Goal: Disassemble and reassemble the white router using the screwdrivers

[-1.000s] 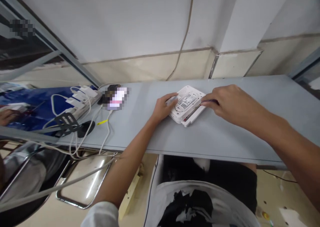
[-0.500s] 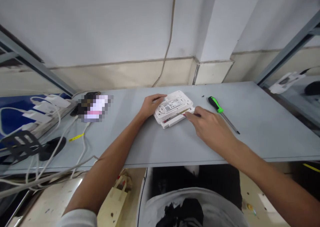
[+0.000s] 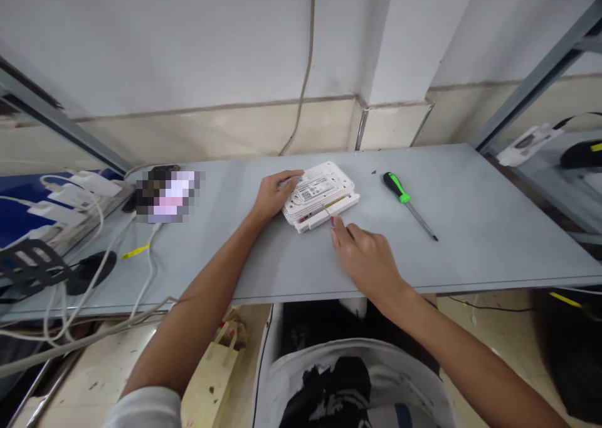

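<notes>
A white plastic router-like device [image 3: 320, 191] lies on the table with its labelled, vented face up. Along its near side the casing is parted, showing a gap with red and yellowish parts inside. My left hand [image 3: 274, 196] grips the device's far left edge, thumb on top. In my right hand [image 3: 369, 258] is a small thin-shafted tool with a red handle [image 3: 332, 221], probably a small screwdriver. Its shaft reaches the gap; the exact tip contact is too small to tell. Right of the device lies a green and black screwdriver [image 3: 403, 196].
A phone with a blurred screen [image 3: 172, 196] lies at the left, near a power strip with white plugs [image 3: 94, 183] and loose white cables. A black stand [image 3: 91, 274] is at the left edge. Small dark bits [image 3: 374, 172] lie behind the device. A wall rises behind the table.
My right hand has drawn back toward the table's front edge and left, so the tool's thin shaft now shows at the gap. My left hand keeps its hold. The view has shifted slightly.
</notes>
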Demonstrator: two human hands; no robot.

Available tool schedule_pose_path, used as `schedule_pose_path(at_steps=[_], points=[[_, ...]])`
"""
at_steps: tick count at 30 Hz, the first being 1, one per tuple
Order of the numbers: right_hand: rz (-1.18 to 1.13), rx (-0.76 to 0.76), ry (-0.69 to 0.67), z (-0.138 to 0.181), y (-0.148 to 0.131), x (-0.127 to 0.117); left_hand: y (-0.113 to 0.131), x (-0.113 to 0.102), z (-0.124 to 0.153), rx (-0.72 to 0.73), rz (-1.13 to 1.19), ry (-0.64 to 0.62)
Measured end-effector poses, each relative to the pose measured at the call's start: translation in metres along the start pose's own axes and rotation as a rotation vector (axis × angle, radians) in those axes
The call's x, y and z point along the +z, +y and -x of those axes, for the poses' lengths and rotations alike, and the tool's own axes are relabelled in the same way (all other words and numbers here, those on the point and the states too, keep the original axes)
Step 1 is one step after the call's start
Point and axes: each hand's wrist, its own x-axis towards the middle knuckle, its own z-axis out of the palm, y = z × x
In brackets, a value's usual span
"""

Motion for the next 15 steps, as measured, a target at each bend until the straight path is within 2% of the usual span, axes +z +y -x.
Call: schedule_pose_path(at_steps=[5,8,11,15], points=[[-0.25,0.141,0.101,0.001,0.012,0.012,-0.001,-0.003,0.001,0.05,-0.07,-0.015],[-0.263,0.128,0.092,0.0,0.02,0.009,0.0,-0.005,0.0,0.071,-0.134,-0.023],[-0.165,0.1,-0.019,-0.006,0.023,-0.002,0.0,-0.006,-0.001,0.065,-0.141,-0.035],[-0.059,0.09,-0.268,-0.027,0.019,-0.024,0.0,-0.008,0.0,0.076,-0.125,-0.045]])
